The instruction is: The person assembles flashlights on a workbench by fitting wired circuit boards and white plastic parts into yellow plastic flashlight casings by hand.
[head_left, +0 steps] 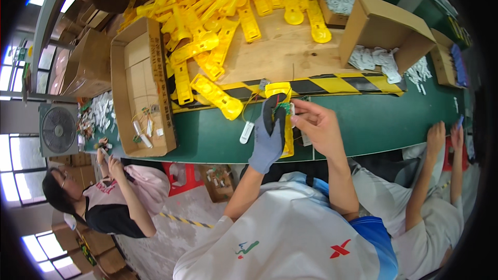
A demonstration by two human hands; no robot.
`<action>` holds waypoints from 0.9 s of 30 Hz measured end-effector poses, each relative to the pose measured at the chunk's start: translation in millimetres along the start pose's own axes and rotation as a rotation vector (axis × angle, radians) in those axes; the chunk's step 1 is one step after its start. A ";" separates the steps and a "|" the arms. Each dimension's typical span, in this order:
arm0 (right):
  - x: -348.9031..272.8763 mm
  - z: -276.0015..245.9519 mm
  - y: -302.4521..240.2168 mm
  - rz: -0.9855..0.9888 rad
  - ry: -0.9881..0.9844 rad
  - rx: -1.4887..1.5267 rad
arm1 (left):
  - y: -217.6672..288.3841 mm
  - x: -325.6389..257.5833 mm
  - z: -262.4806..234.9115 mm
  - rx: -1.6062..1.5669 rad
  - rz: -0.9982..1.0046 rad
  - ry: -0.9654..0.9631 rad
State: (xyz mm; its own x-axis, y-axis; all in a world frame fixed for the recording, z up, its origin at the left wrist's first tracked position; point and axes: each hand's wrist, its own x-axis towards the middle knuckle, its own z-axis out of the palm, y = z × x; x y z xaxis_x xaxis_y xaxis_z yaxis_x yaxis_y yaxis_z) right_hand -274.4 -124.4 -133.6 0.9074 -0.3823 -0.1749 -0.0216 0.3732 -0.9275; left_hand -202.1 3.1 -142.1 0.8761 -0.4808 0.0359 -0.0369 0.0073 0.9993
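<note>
My left hand (268, 137), in a grey-blue glove with dark fingers, is closed around a long yellow plastic housing (288, 145) held upright over the table's near edge. A small green circuit board (282, 107) with thin wires lies against the housing at the gloved fingers. My bare right hand (319, 127) meets it from the right, thumb and fingertips pinched at the board's edge. What the pinch holds is too small to make out. Left of the glove, a white oval piece (246, 132) hangs or lies by a yellow wire. A loose yellow housing (217, 97) lies nearby.
Yellow housings (207, 18) lie heaped on a wooden board (290, 46) edged with striped tape (342, 84). An open cardboard box (166, 88) stands left; another box (386, 28) with white parts stands right. One person (104, 192) sits left, another (436, 212) right.
</note>
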 end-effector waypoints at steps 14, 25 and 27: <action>10.9 -16.6 0.7 0.093 -0.025 0.215 | 1.5 10.5 1.3 0.033 0.049 -0.093; 3.5 -3.7 5.4 -0.062 0.084 0.008 | 12.2 9.1 -7.2 0.099 0.108 -0.165; 1.5 -2.7 1.5 -0.055 0.040 0.015 | 7.5 5.0 -6.4 0.120 0.128 -0.129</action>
State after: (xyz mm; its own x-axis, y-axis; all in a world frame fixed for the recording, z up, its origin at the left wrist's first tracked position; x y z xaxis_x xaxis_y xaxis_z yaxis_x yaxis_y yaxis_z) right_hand -274.1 -126.6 -136.2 0.8895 -0.4359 -0.1373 0.0343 0.3632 -0.9311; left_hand -195.0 6.3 -134.3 0.7920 -0.5909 0.1535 -0.2079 -0.0246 0.9778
